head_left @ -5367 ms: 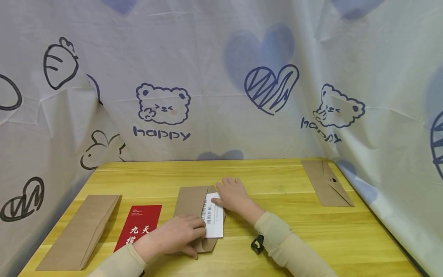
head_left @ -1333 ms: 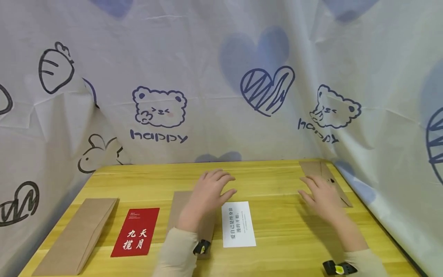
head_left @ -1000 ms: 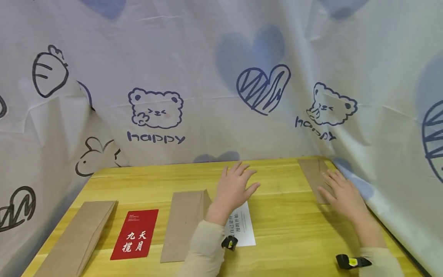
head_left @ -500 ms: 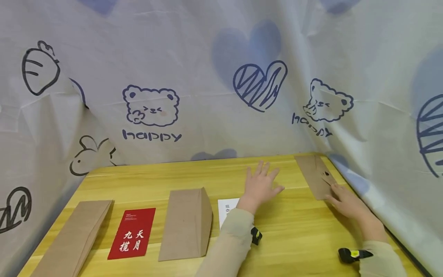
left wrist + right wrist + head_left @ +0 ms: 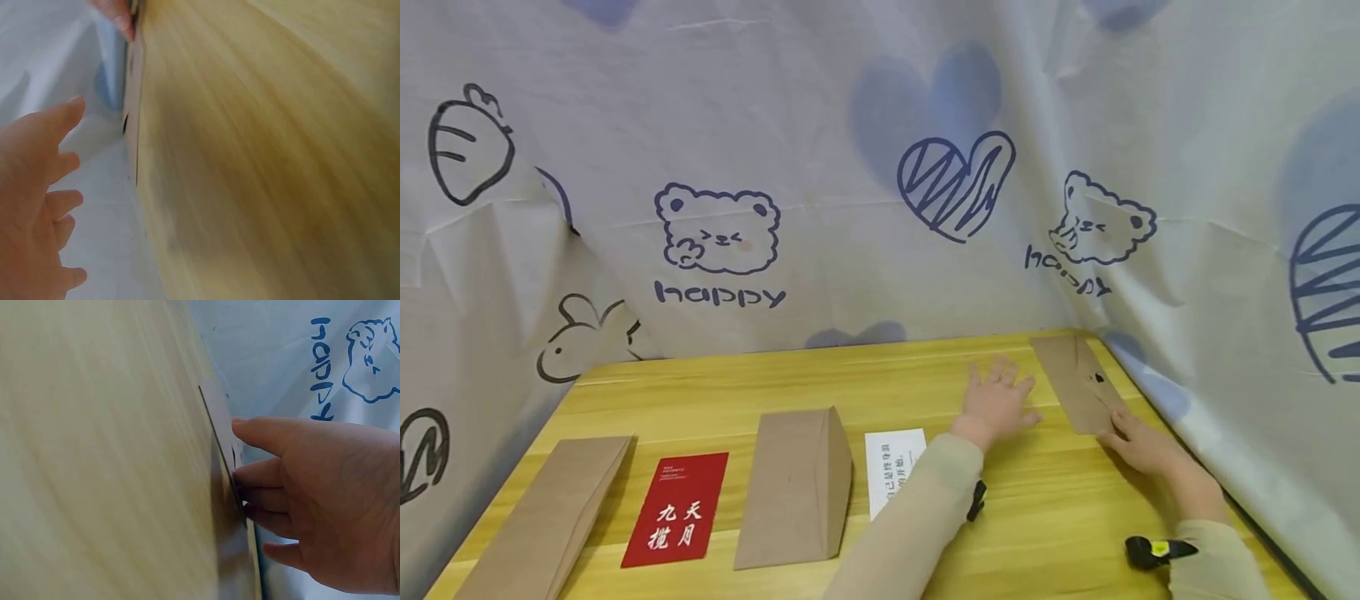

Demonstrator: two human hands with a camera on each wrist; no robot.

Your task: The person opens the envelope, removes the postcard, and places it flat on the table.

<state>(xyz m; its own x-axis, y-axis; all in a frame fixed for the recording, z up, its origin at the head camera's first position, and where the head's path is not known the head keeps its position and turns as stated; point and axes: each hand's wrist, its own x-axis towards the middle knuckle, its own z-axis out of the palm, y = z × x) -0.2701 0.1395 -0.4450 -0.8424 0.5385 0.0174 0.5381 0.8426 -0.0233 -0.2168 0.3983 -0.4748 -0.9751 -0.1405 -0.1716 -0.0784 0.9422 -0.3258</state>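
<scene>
1. Right hand [image 5: 1150, 454]: fingers part-bent, thumb spread off them, in contact at the near end of the kraft envelope [image 5: 1063, 379]. Actual pinch or just touch: can't tell.
2. Left hand [image 5: 1000, 406]: fingers splayed, nothing held, over the worktop [image 5: 865, 379], left of that envelope.
3. Step looks like a pick-up. I'd get thumb on top, fingers under the near end, raise that end first, support the left side with the other hand. Don't crease the flap.
4. Envelope lies at the far right corner, seamed face and dark spot [image 5: 1099, 377] up.
5. Long axis runs front to back, roughly along the right edge; near end points at the right hand.
6. Further left: white card [image 5: 887, 462], then red card [image 5: 679, 508].
</scene>
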